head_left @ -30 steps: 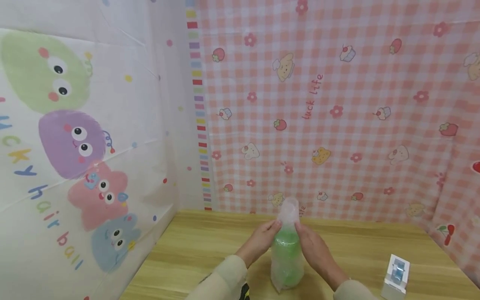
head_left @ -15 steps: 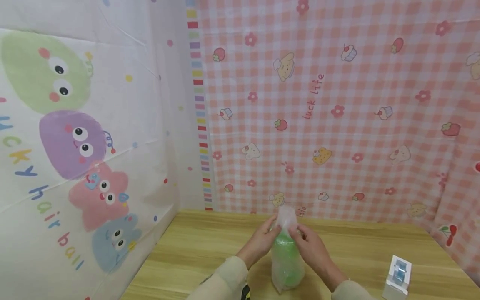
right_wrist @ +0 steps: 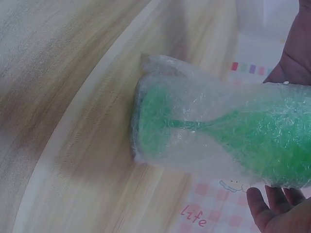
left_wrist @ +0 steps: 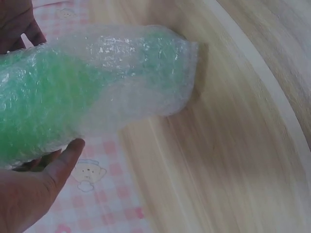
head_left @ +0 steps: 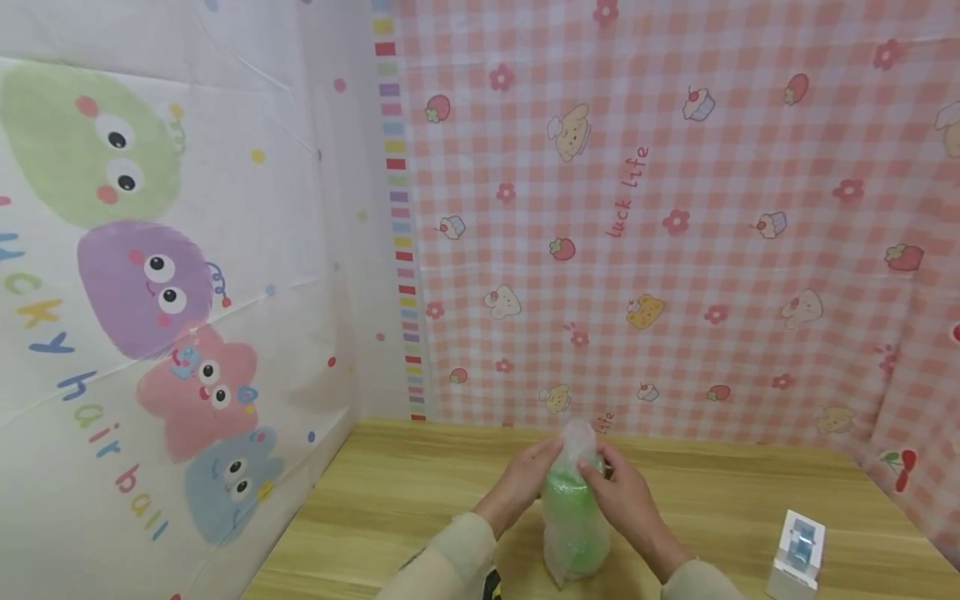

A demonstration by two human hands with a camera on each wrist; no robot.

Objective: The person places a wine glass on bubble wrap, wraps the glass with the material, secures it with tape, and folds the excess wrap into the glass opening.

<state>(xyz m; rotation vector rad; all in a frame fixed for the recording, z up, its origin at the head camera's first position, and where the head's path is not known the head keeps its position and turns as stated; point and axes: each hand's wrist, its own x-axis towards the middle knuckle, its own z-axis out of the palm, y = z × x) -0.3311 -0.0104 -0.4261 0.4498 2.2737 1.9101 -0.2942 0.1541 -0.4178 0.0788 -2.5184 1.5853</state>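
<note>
A green stemmed goblet in bubble wrap (head_left: 576, 521) stands upright on the wooden table in the head view, its base toward the near side. Through the wrap, the right wrist view shows its round foot, thin stem (right_wrist: 187, 124) and wide bowl. My left hand (head_left: 521, 485) holds the left side of its upper part. On the opposite side my right hand (head_left: 621, 493) grips it, thumb over the front of the wrap and fingers behind. Loose bubble wrap (head_left: 579, 435) sticks up above the bowl between both hands. The rim is hidden under the wrap.
To the right on the table (head_left: 697, 500) stands a small white box-shaped holder (head_left: 798, 554) with a clear blue piece on top. A pink checked cloth (head_left: 675, 275) hangs behind the table, and a white printed sheet (head_left: 300, 250) hangs at the left.
The wrap's top end has been pressed lower. My right thumb has moved from the side onto the front of the wrap. The goblet has stayed in place.
</note>
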